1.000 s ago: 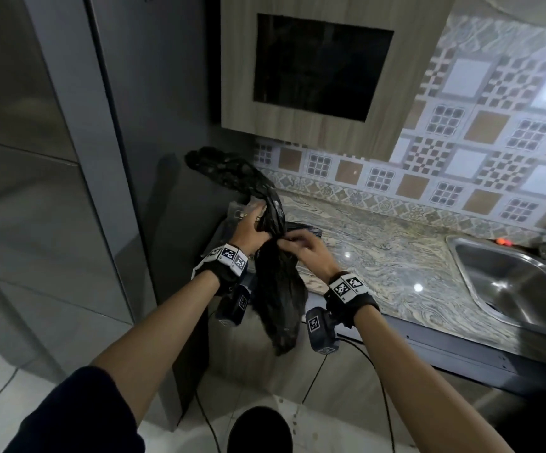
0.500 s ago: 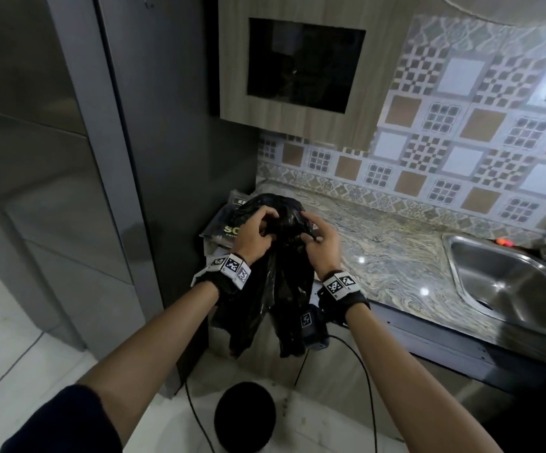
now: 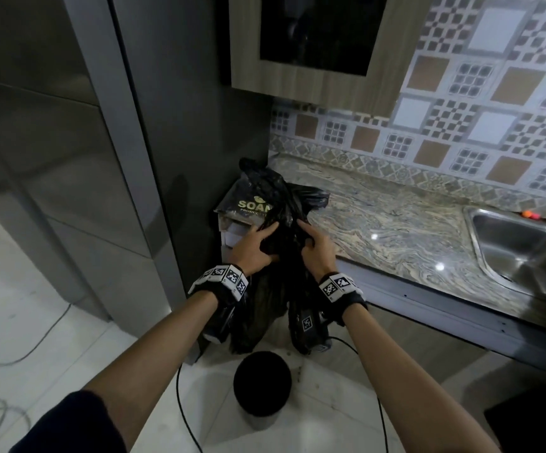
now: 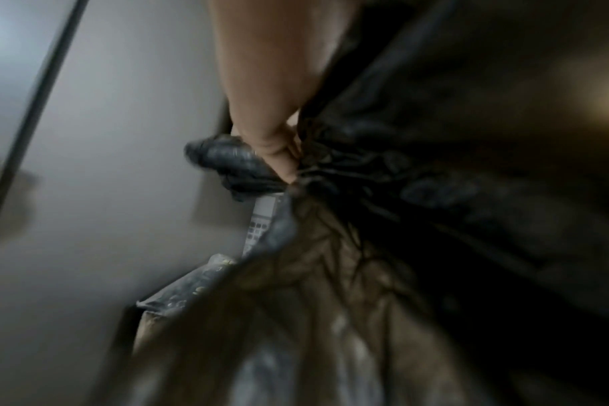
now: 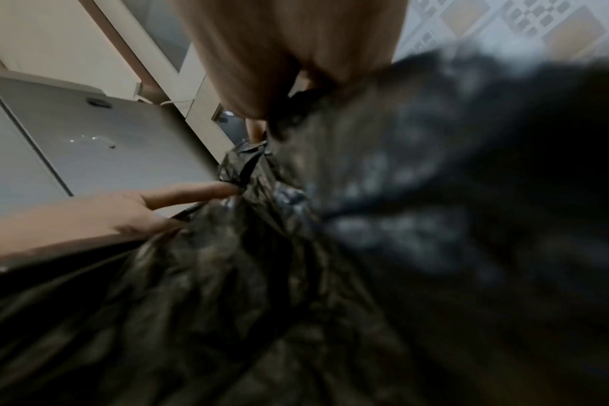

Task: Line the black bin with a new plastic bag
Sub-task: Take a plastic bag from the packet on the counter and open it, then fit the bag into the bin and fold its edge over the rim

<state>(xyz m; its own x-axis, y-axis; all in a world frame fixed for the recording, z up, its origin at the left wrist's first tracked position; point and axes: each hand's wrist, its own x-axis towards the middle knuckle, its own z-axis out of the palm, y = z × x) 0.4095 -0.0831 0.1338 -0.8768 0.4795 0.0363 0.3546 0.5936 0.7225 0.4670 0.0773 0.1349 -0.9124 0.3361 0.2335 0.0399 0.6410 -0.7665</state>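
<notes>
A crumpled black plastic bag (image 3: pixel 278 204) hangs between both hands at the left end of the counter. My left hand (image 3: pixel 255 246) grips its left side, thumb pressed into the plastic. My right hand (image 3: pixel 314 245) grips its right side with curled fingers. The bag's lower part (image 3: pixel 255 318) droops below the wrists. On the floor right under the hands stands the round black bin (image 3: pixel 261 385), mouth upward. In the left wrist view the fingers (image 4: pixel 279 148) pinch bunched bag (image 4: pixel 383 164). The right wrist view shows blurred bag (image 5: pixel 331 247) filling most of the picture.
A dark packet marked "SOAN" (image 3: pixel 248 204) lies on the marbled counter (image 3: pixel 395 220) behind the bag. A steel sink (image 3: pixel 523 246) is at right. A tall grey fridge (image 3: pixel 108 142) stands at left. Black cables (image 3: pixel 180 403) run across the white floor tiles near the bin.
The bag, raised and stretched a second ago, has been bunched and brought lower between the hands. The view has tipped down, so the bin now shows fully below.
</notes>
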